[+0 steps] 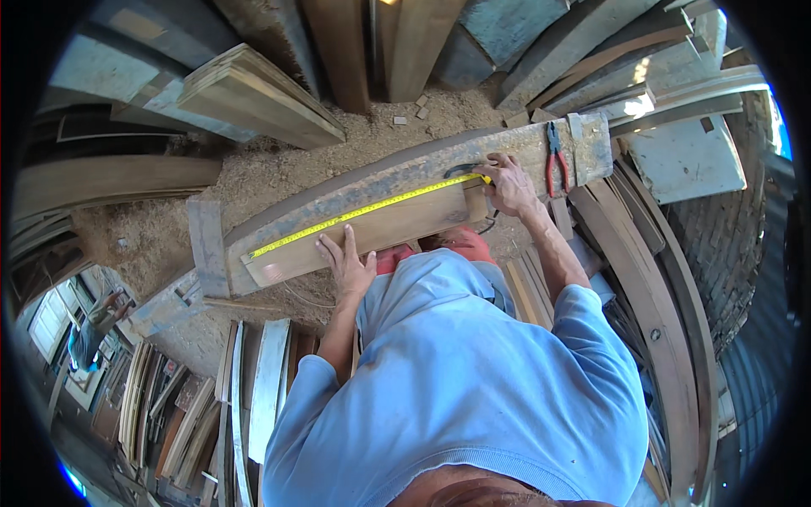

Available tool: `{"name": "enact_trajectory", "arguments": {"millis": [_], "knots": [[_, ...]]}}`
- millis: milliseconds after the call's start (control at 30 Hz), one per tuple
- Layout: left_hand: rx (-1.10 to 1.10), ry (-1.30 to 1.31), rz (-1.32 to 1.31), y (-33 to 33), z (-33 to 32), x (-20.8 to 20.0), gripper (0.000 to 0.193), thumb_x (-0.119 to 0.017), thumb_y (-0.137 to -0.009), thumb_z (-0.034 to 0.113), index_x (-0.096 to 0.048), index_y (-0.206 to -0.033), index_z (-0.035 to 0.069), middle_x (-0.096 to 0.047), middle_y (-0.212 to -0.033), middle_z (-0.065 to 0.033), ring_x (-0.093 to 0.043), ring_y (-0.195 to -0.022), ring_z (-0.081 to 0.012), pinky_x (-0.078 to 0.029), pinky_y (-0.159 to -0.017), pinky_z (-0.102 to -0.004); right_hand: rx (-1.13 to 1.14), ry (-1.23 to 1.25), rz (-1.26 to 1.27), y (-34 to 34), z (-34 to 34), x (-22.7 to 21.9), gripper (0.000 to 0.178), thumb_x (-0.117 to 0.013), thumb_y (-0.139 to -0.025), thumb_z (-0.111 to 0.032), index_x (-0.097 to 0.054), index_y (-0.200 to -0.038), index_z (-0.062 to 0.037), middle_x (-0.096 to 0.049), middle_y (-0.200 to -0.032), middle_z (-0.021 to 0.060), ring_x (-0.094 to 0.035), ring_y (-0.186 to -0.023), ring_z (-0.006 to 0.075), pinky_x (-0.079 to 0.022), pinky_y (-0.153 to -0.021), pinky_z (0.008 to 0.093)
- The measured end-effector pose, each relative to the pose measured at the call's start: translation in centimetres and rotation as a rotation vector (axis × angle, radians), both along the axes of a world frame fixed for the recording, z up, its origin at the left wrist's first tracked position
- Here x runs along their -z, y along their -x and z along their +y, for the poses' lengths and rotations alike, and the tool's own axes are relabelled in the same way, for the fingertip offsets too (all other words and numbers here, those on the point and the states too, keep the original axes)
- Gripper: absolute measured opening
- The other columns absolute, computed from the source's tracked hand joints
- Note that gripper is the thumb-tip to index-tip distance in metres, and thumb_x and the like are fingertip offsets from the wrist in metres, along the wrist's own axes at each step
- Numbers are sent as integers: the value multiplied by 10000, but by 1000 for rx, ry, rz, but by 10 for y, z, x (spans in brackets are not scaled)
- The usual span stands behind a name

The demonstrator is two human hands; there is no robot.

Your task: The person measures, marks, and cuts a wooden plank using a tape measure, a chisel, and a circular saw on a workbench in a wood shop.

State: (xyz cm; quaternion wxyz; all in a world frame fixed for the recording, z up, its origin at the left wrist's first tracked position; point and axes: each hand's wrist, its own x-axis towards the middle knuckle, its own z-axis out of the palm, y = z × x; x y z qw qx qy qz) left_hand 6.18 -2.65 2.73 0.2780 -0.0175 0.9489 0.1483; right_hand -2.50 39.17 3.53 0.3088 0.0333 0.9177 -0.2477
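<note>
A yellow tape measure [363, 211] lies stretched along a brown wooden board [397, 230] that rests on a rough grey workbench beam [389, 176]. My left hand [348, 260] lies flat on the board's near edge with fingers spread, just below the tape. At the board's right end, my right hand [508, 182] pinches the tape, next to a dark curved piece I cannot identify. The tape's far end reaches the board's left corner.
Red-handled pliers [555, 160] lie on the beam right of my right hand. Planks and boards [253, 97] lean all around, with curved timbers [659, 313] at the right. Sawdust [279, 173] covers the ground. Another person [91, 334] stands far off at the left.
</note>
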Motion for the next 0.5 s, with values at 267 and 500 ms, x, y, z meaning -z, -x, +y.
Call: {"name": "enact_trajectory", "arguments": {"millis": [267, 500], "knots": [[31, -13, -45, 1, -6, 8, 947, -775, -877, 292, -261, -1666, 186, 50, -1625, -459, 73, -1501, -672, -100, -1241, -695, 4, 21, 55, -4, 5, 7, 501, -760, -793, -104, -725, -1284, -196, -567, -1441, 159, -507, -1341, 402, -471, -1107, 494], [55, 8, -63, 4, -6, 7, 956, -777, -881, 286, -245, -1667, 175, 60, -1612, -478, 73, -1491, -687, -96, -1240, -696, 12, 25, 80, -4, 6, 5, 477, -739, -805, -100, -734, -1264, -231, -566, -1439, 122, -502, -1352, 388, -502, -1066, 512]]}}
